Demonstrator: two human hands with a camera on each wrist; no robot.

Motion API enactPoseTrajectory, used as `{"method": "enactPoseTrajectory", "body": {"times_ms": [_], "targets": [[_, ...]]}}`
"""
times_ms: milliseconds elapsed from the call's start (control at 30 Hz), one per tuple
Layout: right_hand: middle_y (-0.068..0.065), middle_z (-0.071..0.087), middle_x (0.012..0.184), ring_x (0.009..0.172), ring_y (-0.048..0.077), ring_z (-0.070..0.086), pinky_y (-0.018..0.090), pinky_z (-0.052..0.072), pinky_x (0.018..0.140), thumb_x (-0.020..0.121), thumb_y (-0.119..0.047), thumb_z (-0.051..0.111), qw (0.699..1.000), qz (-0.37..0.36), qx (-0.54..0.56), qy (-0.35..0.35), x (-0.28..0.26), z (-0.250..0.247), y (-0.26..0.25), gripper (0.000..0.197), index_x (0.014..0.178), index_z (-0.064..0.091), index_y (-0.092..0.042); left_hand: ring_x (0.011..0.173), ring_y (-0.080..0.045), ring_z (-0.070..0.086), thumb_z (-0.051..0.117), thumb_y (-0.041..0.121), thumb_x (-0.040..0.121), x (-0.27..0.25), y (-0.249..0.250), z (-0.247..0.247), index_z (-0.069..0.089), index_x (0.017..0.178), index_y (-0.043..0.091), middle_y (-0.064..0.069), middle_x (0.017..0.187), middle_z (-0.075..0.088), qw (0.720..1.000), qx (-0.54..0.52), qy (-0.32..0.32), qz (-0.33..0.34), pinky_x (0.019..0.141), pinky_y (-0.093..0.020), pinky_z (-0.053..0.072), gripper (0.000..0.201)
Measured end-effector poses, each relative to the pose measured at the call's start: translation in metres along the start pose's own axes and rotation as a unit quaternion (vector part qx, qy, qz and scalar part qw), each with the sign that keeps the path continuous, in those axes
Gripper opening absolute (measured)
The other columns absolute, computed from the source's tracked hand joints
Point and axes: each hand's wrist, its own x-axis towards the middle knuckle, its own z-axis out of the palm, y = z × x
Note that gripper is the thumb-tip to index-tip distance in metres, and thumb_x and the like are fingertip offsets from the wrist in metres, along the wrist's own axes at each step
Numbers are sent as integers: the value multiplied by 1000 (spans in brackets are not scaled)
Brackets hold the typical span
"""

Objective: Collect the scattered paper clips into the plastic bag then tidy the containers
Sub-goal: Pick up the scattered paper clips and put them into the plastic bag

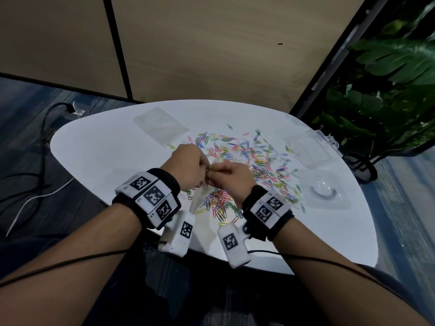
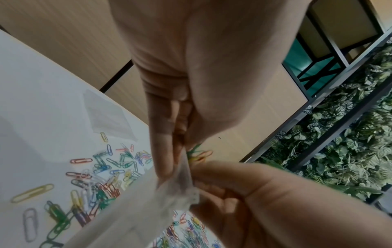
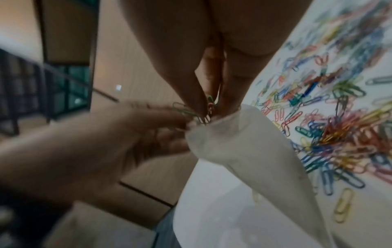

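Note:
Colourful paper clips (image 1: pixel 259 161) lie scattered over the white table (image 1: pixel 106 149), with a denser heap (image 1: pixel 219 201) near the front. Above that heap my two hands meet. My left hand (image 1: pixel 203 174) grips the mouth of a clear plastic bag (image 1: pixel 199 198), which hangs down from it; the bag (image 2: pixel 148 201) shows in the left wrist view too. My right hand (image 1: pixel 217 171) pinches a small bunch of clips (image 3: pixel 210 102) right at the bag's opening (image 3: pixel 212 124). The same bunch of clips (image 2: pixel 199 155) sticks out beside my left fingers (image 2: pixel 163 151).
A second flat plastic bag (image 1: pixel 161 124) lies at the table's far left. At the right edge sit a clear plastic box (image 1: pixel 308 149) and a clear moulded tray (image 1: pixel 324 187). A leafy plant (image 1: pixel 388 90) stands to the right, and cables (image 1: pixel 42 149) run on the floor at the left.

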Motion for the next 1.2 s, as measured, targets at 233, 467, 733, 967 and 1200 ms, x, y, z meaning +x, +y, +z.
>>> {"method": "enactPoseTrajectory", "body": {"times_ms": [233,467,733,967,1200], "targets": [[3,64,70,55,9,53,3,35,51,83,-4,57,940,-123,-317,43,2,4,2,25,93,78,-11,59,-17,75,52,2,93,0,1,1,77,88,3,-13,70,75,1000,-4,-8,10,68,-38,64,25],[9,69,109,97,22,65,32,54,90,87,-8,61,880,-112,-462,-4,7,8,-3,31,116,69,-14,61,-23,74,50,3,93,1,-3,5,78,95,8,-15,70,74,1000,16,-6,23,71,-37,64,28],[-3,76,85,76,10,71,21,58,74,81,-2,66,944,-190,-269,-29,-5,-25,-21,20,88,77,-17,90,-33,72,53,3,92,-1,-3,-3,77,97,7,-18,95,73,999,26,23,19,84,-42,60,25],[7,58,122,86,21,67,30,56,76,68,-34,86,837,133,-528,-59,-11,-89,45,75,130,47,-18,90,-30,73,52,3,94,-4,-14,-27,76,109,6,-13,105,75,998,24,58,-4,88,-39,60,28],[11,36,133,108,27,55,32,50,90,61,-31,89,844,124,-522,-24,-14,-70,101,93,136,36,-19,60,-21,75,49,2,94,-13,-30,-46,77,102,5,-13,81,76,995,36,88,-28,72,-32,62,29]]}}
